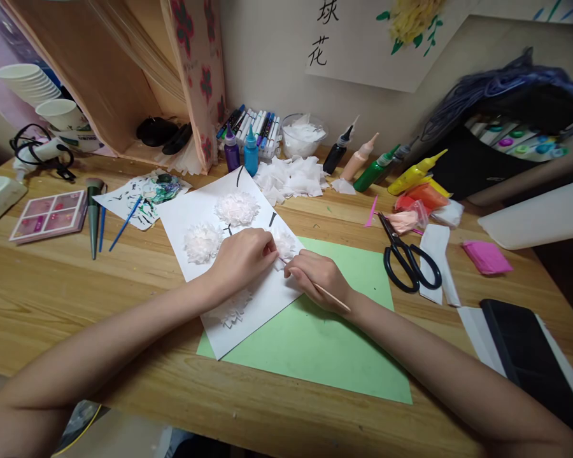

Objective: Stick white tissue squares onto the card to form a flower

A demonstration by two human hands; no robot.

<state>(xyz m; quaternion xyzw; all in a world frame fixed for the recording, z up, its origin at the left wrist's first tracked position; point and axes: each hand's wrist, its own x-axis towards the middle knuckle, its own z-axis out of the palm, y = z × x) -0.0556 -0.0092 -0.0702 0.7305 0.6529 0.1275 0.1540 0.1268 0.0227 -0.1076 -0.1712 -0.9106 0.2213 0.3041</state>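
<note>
My right hand [321, 278] is closed around a thin wooden stick [334, 297], whose far tip points toward my left fingertips. Pinched together, the fingers of my left hand [248, 253] hover at the right-hand flower; whatever is between them is hidden. Under both hands lies a white sheet [253, 337] bearing short black painted strokes. Fluffy white paper flowers sit on it: one at the top [237, 207], one at the left [203, 243], one partly covered at the right [283, 243], and one at the bottom [233, 308] partly behind my left wrist.
Beneath the sheet is green paper [358, 356]. White tissue pieces [291, 178] are heaped behind it, near a clear bowl [304, 135] and several paint bottles [377, 168]. Black-handled scissors [405, 257] lie right; brushes [125, 222] and a paint-smeared paper [146, 197] lie left.
</note>
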